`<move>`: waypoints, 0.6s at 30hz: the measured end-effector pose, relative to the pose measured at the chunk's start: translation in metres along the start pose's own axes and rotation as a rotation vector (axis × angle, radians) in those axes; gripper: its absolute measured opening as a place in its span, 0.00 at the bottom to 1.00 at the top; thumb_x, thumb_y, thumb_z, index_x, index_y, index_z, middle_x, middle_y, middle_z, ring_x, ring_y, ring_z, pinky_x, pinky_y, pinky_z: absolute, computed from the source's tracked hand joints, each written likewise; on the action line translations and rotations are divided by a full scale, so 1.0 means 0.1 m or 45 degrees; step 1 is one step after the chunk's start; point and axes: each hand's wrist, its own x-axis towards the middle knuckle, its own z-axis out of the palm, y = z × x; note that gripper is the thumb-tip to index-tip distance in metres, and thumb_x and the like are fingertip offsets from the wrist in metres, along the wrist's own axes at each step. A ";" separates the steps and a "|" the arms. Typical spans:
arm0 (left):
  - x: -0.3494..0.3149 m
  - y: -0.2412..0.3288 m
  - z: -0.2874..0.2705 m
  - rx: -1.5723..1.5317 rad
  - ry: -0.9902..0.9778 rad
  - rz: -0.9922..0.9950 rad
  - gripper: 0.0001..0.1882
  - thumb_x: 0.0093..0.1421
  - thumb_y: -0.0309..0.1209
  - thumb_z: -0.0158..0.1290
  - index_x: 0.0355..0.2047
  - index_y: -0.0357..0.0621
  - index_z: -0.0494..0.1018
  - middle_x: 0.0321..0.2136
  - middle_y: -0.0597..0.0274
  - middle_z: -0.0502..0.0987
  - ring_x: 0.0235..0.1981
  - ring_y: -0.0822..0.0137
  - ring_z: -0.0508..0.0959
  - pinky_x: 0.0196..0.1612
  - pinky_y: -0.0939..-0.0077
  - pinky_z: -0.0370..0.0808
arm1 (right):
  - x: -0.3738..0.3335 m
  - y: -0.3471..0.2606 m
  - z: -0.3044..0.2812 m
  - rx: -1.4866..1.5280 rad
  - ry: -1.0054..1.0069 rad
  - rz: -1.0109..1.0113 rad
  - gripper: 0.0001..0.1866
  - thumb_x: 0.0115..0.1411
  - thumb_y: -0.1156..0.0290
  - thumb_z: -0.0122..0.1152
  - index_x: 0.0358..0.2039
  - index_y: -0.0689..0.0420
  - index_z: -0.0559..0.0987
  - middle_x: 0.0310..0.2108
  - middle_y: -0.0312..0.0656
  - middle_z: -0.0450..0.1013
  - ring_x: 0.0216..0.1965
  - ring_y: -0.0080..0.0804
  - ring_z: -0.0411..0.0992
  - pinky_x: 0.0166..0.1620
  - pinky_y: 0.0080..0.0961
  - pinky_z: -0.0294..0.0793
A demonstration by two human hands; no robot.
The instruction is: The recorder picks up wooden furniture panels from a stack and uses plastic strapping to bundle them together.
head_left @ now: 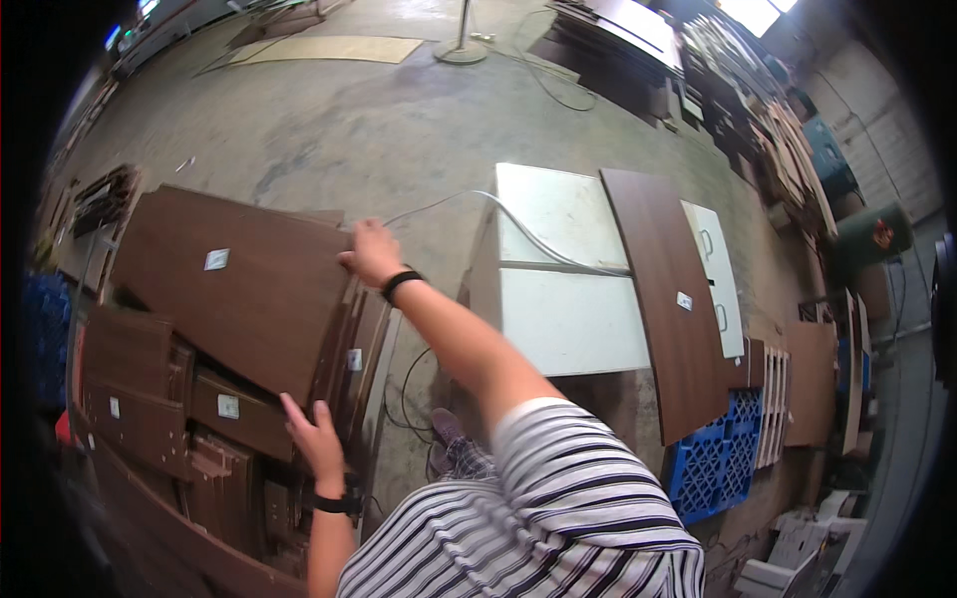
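Note:
A large dark brown wooden panel [249,274] with a small white label lies on top of a stack of brown boards at the left. My right hand [374,254] reaches across to its far right corner, fingers curled at the edge and thumb toward the top face. By the panel's near corner is my left hand [317,439], its fingers apart; whether they touch the edge is hard to tell. Smaller labelled brown boards [234,409] lie below and beside the large panel. Both wrists wear dark bands.
To the right, a long brown board [668,299] lies across white cabinets [568,309], with a pale hose [538,239] on top. Blue plastic pallets [713,463] stand beyond. Cables [404,399] trail near my feet. A stand with a round base [461,52] is far ahead.

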 end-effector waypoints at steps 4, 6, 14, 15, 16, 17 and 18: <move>-0.49 0.00 -0.06 -1.249 -0.138 -0.398 0.25 0.63 0.28 0.48 0.57 0.34 0.55 0.49 0.51 0.70 0.50 0.65 0.70 0.53 0.70 0.67 | -0.78 0.42 -0.22 1.201 0.138 0.302 0.27 0.54 0.69 0.60 0.52 0.59 0.62 0.53 0.52 0.60 0.44 0.42 0.69 0.44 0.33 0.72; -0.42 0.09 0.12 -1.639 -0.399 -0.615 0.18 0.63 0.33 0.48 0.50 0.40 0.62 0.39 0.59 0.74 0.41 0.67 0.74 0.45 0.71 0.71 | -1.22 0.98 -0.31 1.795 0.492 0.404 0.33 0.56 0.71 0.59 0.57 0.57 0.53 0.49 0.47 0.63 0.41 0.32 0.68 0.39 0.26 0.73; -0.23 -0.04 0.13 -2.087 -0.620 -0.716 0.20 0.60 0.32 0.53 0.51 0.38 0.65 0.48 0.57 0.71 0.50 0.62 0.70 0.55 0.64 0.66 | -2.75 0.64 -0.37 1.806 0.071 0.742 0.18 0.54 0.73 0.61 0.44 0.60 0.69 0.39 0.38 0.71 0.39 0.28 0.70 0.43 0.25 0.70; -0.22 0.00 0.18 -2.099 -0.610 -0.746 0.19 0.60 0.31 0.53 0.50 0.38 0.66 0.48 0.57 0.71 0.50 0.61 0.70 0.55 0.63 0.66 | -2.93 0.77 -0.54 1.857 0.131 0.667 0.20 0.54 0.75 0.60 0.48 0.61 0.68 0.41 0.39 0.71 0.41 0.28 0.70 0.45 0.25 0.71; -0.17 0.03 0.27 -2.094 -0.644 -0.738 0.19 0.60 0.31 0.53 0.50 0.38 0.66 0.48 0.57 0.71 0.50 0.61 0.70 0.55 0.63 0.66 | -3.11 1.07 -0.69 1.812 0.180 0.598 0.22 0.55 0.75 0.59 0.51 0.61 0.67 0.42 0.39 0.71 0.43 0.29 0.70 0.46 0.27 0.71; -0.12 0.02 0.36 -2.152 -0.639 -0.768 0.19 0.59 0.30 0.53 0.50 0.38 0.66 0.48 0.57 0.71 0.50 0.60 0.70 0.56 0.63 0.65 | -3.28 1.29 -0.90 1.829 0.207 0.626 0.22 0.56 0.75 0.57 0.51 0.61 0.67 0.43 0.39 0.71 0.43 0.29 0.70 0.47 0.27 0.71; -0.06 0.04 0.44 -2.198 -0.662 -0.810 0.19 0.59 0.29 0.53 0.50 0.38 0.66 0.48 0.57 0.71 0.50 0.59 0.70 0.56 0.62 0.65 | -3.47 1.41 -1.07 1.849 0.263 0.664 0.21 0.57 0.74 0.56 0.51 0.62 0.67 0.44 0.39 0.71 0.44 0.29 0.70 0.48 0.28 0.71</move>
